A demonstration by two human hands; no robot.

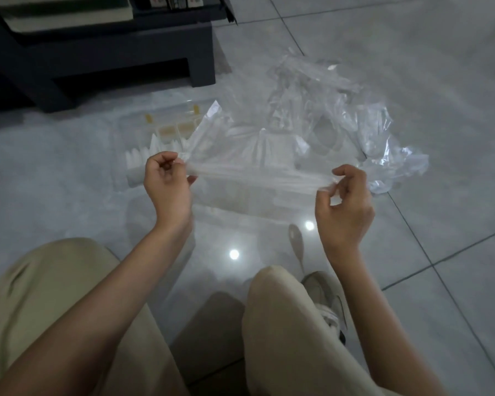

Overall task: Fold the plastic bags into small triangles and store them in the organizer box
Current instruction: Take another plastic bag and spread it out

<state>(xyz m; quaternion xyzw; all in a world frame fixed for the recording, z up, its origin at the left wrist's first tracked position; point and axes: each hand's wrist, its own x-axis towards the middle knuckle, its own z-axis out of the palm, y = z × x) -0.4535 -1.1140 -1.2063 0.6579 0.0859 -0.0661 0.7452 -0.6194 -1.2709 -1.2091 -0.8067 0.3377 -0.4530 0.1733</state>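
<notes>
Pinching one bag taut between left hand and right hand over the floor, with loose bags heaped just beyond, box behind the left hand, dark shelf farther back, tiles stretching right.

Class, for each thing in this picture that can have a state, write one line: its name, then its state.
held bag, stretched into a narrow strip between both hands, not yet a triangle.
left hand, pinches the strip's left end.
right hand, pinches its right end.
bag pile, loose and crumpled on the floor.
organizer box, on the floor, folded bags standing in it.
</notes>
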